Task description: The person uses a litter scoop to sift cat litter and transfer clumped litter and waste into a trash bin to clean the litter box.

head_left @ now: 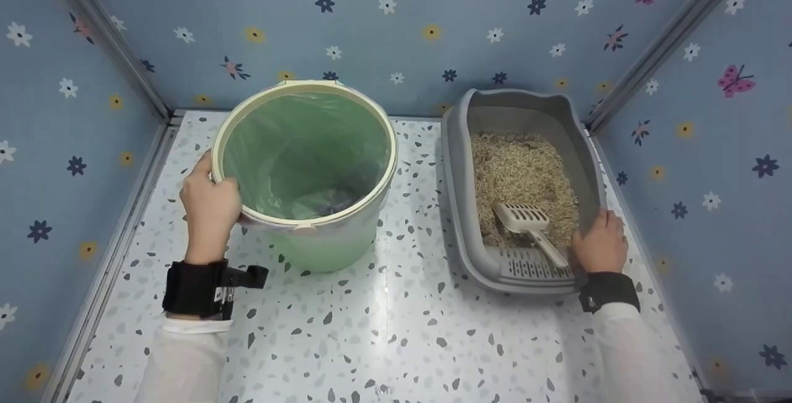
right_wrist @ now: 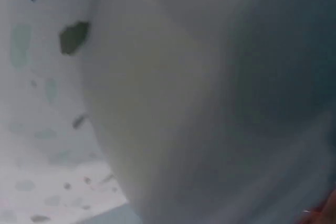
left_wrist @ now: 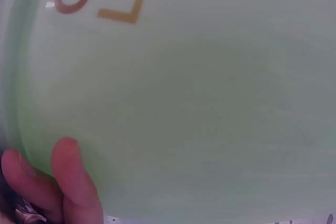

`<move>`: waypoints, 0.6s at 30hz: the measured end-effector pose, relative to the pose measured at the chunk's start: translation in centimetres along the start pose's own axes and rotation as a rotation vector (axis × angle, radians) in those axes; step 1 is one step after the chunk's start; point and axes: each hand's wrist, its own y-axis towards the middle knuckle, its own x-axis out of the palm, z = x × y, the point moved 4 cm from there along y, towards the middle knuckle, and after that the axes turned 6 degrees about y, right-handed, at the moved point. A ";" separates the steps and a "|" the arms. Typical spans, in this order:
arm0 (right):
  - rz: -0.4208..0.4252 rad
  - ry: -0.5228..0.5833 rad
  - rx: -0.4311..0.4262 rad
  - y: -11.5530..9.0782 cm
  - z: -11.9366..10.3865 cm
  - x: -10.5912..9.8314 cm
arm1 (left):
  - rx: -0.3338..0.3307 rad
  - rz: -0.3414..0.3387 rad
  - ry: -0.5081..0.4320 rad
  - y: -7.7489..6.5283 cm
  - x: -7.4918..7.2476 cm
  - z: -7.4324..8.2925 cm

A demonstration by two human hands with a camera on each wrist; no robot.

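Note:
A green trash bin (head_left: 322,248) with a cream rim and a clear liner bag (head_left: 297,137) stands on the left in the head view. My left hand (head_left: 210,208) grips the bin's left rim; two of its fingers (left_wrist: 76,182) lie against the green wall in the left wrist view. To the right is a grey litter box (head_left: 458,205) with tan litter (head_left: 520,164). A beige slotted litter scoop (head_left: 523,217) lies on the litter, its handle over the perforated front step. My right hand (head_left: 601,245) holds the box's right rim near the front, thumb side inward.
Speckled white tabletop (head_left: 371,341) lies under both containers and between them. A flowered blue back wall (head_left: 396,31) and matching side panels with grey metal edging enclose the space. Dark crumpled matter (head_left: 337,202) sits at the bin's bottom.

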 end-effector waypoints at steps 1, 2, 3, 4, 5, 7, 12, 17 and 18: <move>0.002 -0.012 -0.020 0.1 -0.3 -0.3 | 0.007 0.002 -0.005 0.0 0.0 0.0; 0.004 -0.022 -0.037 0.2 -0.7 -0.5 | 0.012 0.004 -0.008 -0.1 0.0 0.1; 0.004 -0.034 -0.060 0.3 -1.1 -0.8 | 0.014 0.007 -0.008 -0.1 0.0 0.1; -0.005 -0.049 -0.083 0.4 -1.6 -0.9 | 0.013 0.008 -0.008 -0.1 0.0 0.1; -0.022 -0.062 -0.105 0.5 -2.1 -1.0 | 0.010 0.009 -0.010 -0.1 0.0 0.0; -0.073 -0.082 -0.145 0.6 -3.1 -1.2 | 0.003 0.010 -0.009 -0.1 0.0 0.0; -0.294 -0.106 -0.147 0.8 -5.2 -0.4 | -0.025 0.003 -0.007 -0.1 0.0 -0.1; -0.423 -0.156 -0.147 0.5 -6.6 1.2 | -0.043 -0.005 -0.006 0.0 0.2 -0.1; -0.426 -0.166 -0.149 0.3 -6.8 1.4 | -0.044 -0.007 -0.005 0.0 0.2 -0.1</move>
